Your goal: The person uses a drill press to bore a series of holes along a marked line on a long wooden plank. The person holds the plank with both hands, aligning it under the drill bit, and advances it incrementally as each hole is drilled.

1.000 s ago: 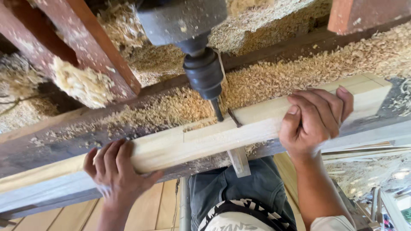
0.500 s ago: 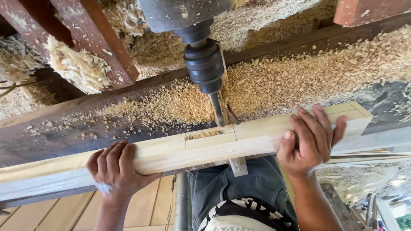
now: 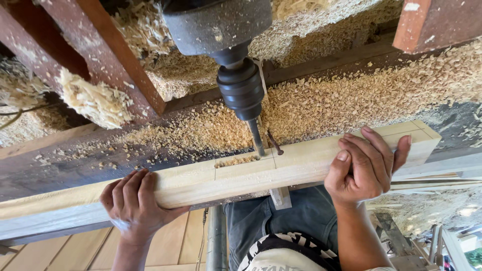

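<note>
No packages, labels, signs or screens anywhere in view. Only bare wood, shavings and machine parts, none bearing a tag or a display.
</note>
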